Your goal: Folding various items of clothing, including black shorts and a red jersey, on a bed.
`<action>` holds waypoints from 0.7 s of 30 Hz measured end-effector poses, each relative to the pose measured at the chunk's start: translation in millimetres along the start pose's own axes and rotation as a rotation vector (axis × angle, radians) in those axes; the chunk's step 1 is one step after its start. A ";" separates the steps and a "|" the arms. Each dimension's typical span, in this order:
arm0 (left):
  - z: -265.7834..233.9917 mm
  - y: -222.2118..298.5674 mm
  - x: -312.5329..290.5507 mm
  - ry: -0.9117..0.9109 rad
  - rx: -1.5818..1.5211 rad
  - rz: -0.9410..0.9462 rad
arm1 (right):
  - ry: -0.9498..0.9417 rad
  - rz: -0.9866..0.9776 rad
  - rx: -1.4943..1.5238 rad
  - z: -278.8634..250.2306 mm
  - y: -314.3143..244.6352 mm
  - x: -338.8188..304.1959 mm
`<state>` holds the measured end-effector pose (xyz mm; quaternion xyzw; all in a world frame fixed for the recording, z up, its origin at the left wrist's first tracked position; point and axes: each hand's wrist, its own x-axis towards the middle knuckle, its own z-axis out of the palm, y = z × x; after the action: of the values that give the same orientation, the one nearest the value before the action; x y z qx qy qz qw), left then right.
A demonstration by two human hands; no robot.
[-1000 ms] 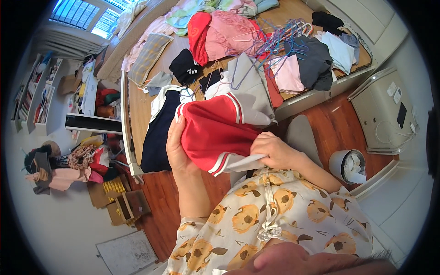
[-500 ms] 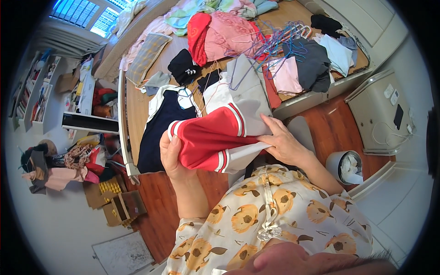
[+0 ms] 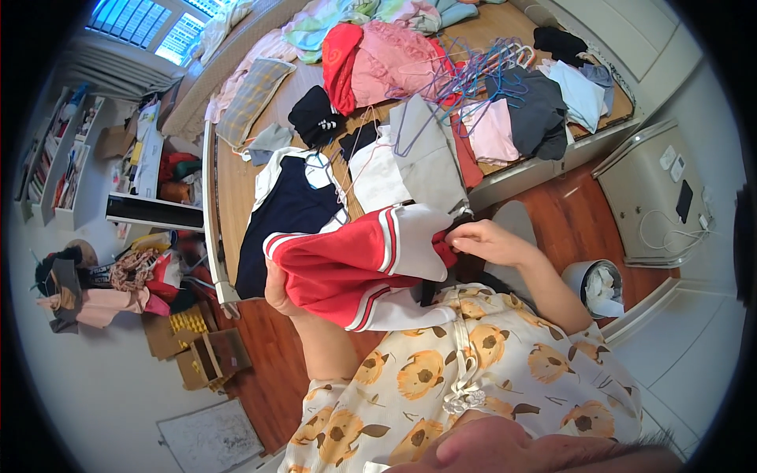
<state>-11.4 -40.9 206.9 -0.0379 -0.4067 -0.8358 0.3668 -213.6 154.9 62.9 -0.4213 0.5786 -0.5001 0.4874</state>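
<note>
A red and white garment (image 3: 335, 264) with striped bands is stretched between my two hands, in front of my body. I cannot tell what kind of garment it is. My left hand (image 3: 285, 293) is closed on its red end, with most of the fingers hidden beneath the cloth. At the white end, my right hand (image 3: 487, 240) pinches the edge where some red shows inside. Beyond the garment lie a navy and white garment (image 3: 293, 201), a white folded cloth (image 3: 380, 175) and a grey garment (image 3: 430, 162).
Clothes cover much of the bed board (image 3: 229, 185). A tangle of blue and purple hangers (image 3: 493, 71) sits near a pink garment (image 3: 394, 63). At right are a beige cabinet (image 3: 643, 189) and a waste bin (image 3: 579, 277); at left, cardboard boxes (image 3: 213, 355) stand on the floor.
The garment has spread wider and shifted left and lower with my left hand. My right hand has changed its hold, the fingers now curled in at the white end's edge.
</note>
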 end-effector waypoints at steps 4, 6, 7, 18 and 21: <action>-2.7 -1.5 -2.0 0.082 -0.002 -0.048 | 0.071 0.115 0.592 28.5 4.6 19.7; -1.5 -2.3 -2.6 0.176 -0.010 -0.055 | 0.126 0.064 0.748 32.0 6.4 22.8; -2.5 -1.9 -2.8 0.179 -0.006 -0.052 | 0.182 0.014 0.901 33.0 7.2 24.6; -20.7 -14.4 14.3 0.378 -0.009 -0.139 | 0.490 -0.081 0.799 -12.3 -16.0 -7.1; -20.7 -17.8 16.6 0.371 -0.040 -0.158 | 0.533 -0.040 0.716 -16.9 -14.5 -9.1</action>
<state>-30.0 -58.1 187.4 0.1417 -0.3173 -0.8626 0.3678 -228.7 164.6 78.9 -0.0936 0.4662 -0.7692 0.4269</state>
